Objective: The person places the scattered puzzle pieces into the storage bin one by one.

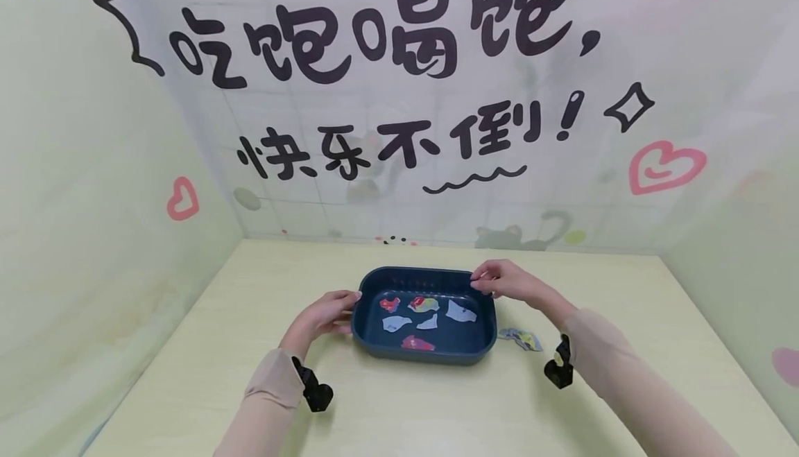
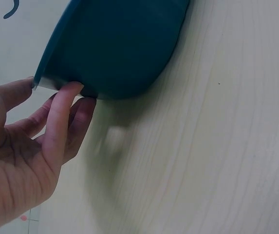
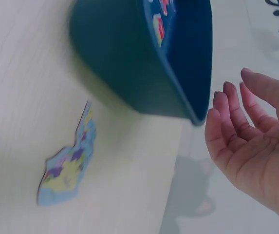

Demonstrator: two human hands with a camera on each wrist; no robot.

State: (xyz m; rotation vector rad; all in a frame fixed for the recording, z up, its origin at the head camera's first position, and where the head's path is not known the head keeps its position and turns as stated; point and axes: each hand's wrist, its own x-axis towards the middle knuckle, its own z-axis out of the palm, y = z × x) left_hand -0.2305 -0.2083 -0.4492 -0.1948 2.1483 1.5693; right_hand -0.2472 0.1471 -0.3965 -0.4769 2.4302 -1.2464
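A dark blue rectangular tray [image 1: 424, 356] stands on the table. My left hand [image 1: 321, 313] grips its left end; in the left wrist view the thumb is at the rim and the fingers lie against the outer wall. At the back right corner hovers my right hand [image 1: 508, 282], its fingers loosely bent and, in the right wrist view, apart from the rim with nothing held. Several flat, irregular pieces lie inside, among them a red and yellow piece [image 1: 424, 304], a pink piece [image 1: 417, 343] and a pale piece [image 1: 460, 312]. Outside the right wall lies a blue and yellow piece [image 1: 523, 339].
The light wooden table [image 1: 399, 408] meets a printed cloth backdrop [image 1: 374, 214] behind the tray, with cloth walls on both sides. A black camera is strapped at each wrist.
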